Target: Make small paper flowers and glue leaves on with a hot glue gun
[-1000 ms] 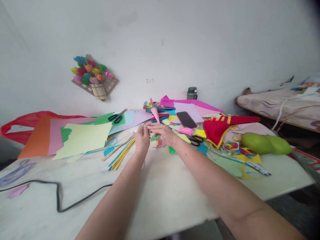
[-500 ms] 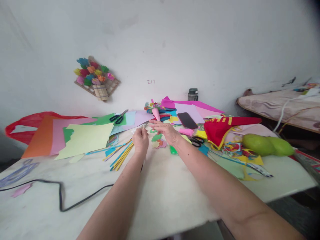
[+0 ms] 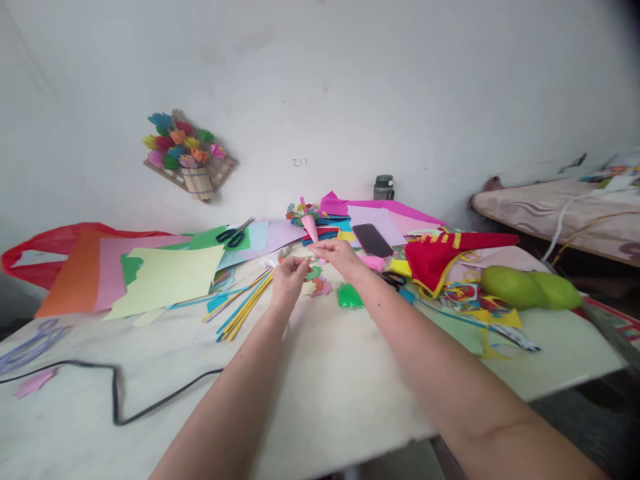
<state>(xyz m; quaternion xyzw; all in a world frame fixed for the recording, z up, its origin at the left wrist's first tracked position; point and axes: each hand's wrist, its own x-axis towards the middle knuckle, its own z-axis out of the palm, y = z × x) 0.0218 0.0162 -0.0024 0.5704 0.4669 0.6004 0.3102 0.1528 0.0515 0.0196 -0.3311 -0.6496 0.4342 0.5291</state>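
My left hand (image 3: 289, 281) is over the middle of the table, its thumb and fingertips pinched together; anything between them is too small to make out. My right hand (image 3: 341, 259) faces it from the right, fingers also drawn to a pinch, its tips just apart from the left ones. Below them lie paper cut-outs: a green piece (image 3: 314, 273) and a pink one (image 3: 324, 288). A bright green packet (image 3: 349, 295) sits beneath the right wrist. Left of my left hand is a bundle of yellow and blue paper strips (image 3: 245, 310). Behind the fingertips leans a pink paper cone (image 3: 310, 229) with coloured pieces.
Coloured paper sheets (image 3: 167, 277) with black scissors (image 3: 235, 233) cover the left back. Toward the right are a phone (image 3: 373, 240), a red cloth with yellow trim (image 3: 435, 261), and green fruits (image 3: 515, 288). A black cable (image 3: 116, 393) crosses the front left.
My right hand's fingers have closed from spread to a pinch. My left hand has moved slightly right, its fingertips turned toward the right hand. The green packet shows more fully.
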